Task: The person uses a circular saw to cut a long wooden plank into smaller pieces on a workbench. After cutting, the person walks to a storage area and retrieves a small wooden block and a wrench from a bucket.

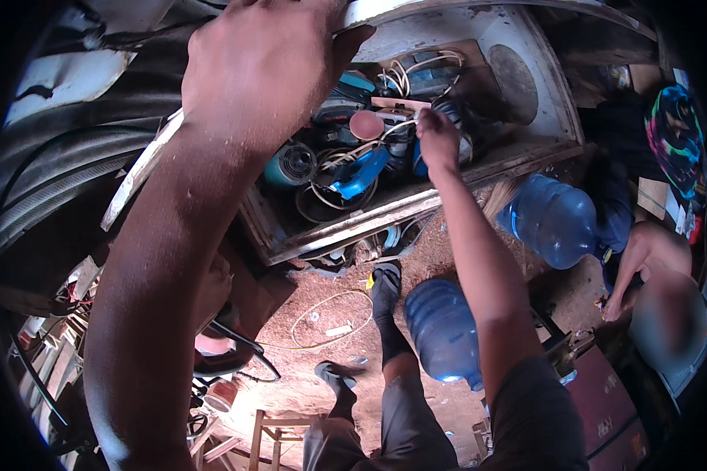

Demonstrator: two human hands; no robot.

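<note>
My left hand [271, 67] is raised at the top, its fingers curled over the pale wooden edge [393, 12] above an open wooden box [526, 67]. My right hand [440, 141] reaches into the box with its fingers curled by a white cord [404, 128]; exactly what it grips is unclear. Beside it lie a jumble of power tools: a teal tool [289, 165], a bright blue piece [361, 173], a round pink disc [366, 125] and coiled pale cables [401, 77]. My left forearm hides part of the left side.
Two blue water jugs [440, 330] [550, 220] rest at the right. Another person [656, 259] sits at the far right. A yellow cord [330, 294] loops on the dirt floor. A wooden stool [279, 424] stands low left of my legs. Dark corrugated material [71, 180] fills the upper left.
</note>
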